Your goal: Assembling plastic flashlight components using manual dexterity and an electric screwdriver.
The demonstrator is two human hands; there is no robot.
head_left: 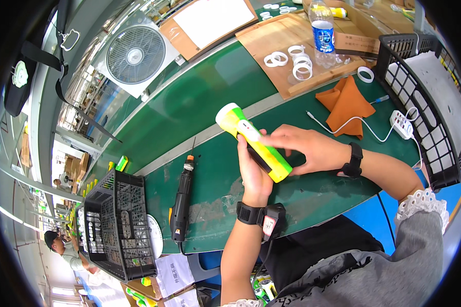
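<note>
Hands: left hand (254, 171) cradles flashlight (253, 141), right hand (305, 149) pinching it.

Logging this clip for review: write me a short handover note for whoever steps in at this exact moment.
Left hand: grips the yellow-green flashlight from below, lens end pointing away, above the green bench.
Right hand: fingers rest on the flashlight's side near its tail end.
Nearby: electric screwdriver lies on the bench, untouched; black crate at the left edge; white rings on the wooden board; orange cloth.
Done: flashlight body looks assembled.
Left: cannot tell from this view.
</note>
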